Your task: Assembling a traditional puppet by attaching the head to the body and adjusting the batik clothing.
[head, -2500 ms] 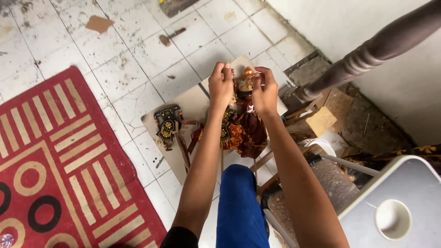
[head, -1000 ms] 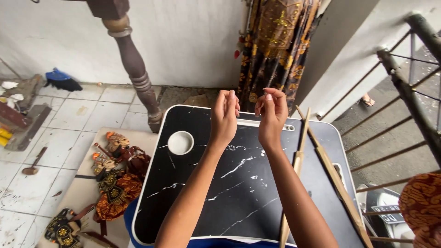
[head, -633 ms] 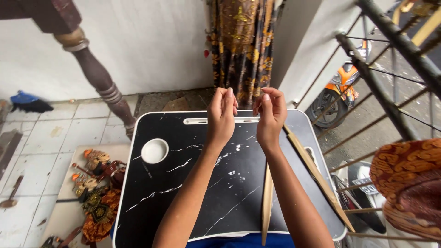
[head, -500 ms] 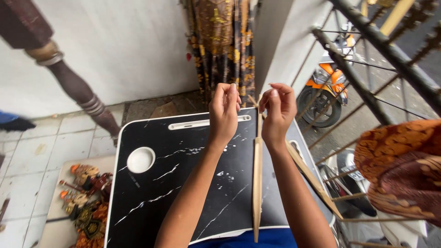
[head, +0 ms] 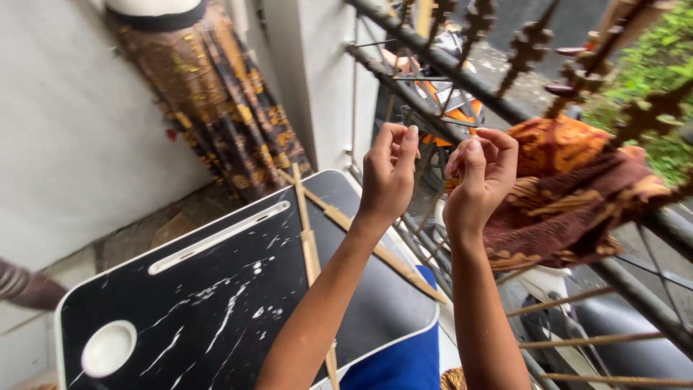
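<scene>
My left hand (head: 390, 170) and my right hand (head: 480, 173) are raised side by side over the right edge of a black marble-patterned lap table (head: 216, 289). Both have thumb and fingers pinched together, and I see nothing between the fingertips. My right hand is just in front of a brown and orange batik cloth (head: 570, 188) draped over a slanted metal railing (head: 447, 79). Two thin bamboo sticks (head: 310, 245) lie crossed on the table below my left forearm.
The table has a white rim and a round white recess (head: 108, 348) at its near left. Dark batik cloth (head: 216, 108) hangs against the white wall. An orange motorbike (head: 447, 108) stands beyond the railing. My blue-clad knee (head: 397, 361) is under the table's edge.
The view has swung from the tiled floor up over the table and right toward the railing. My hands stayed raised and pinched, and now sit close to the draped cloth.
</scene>
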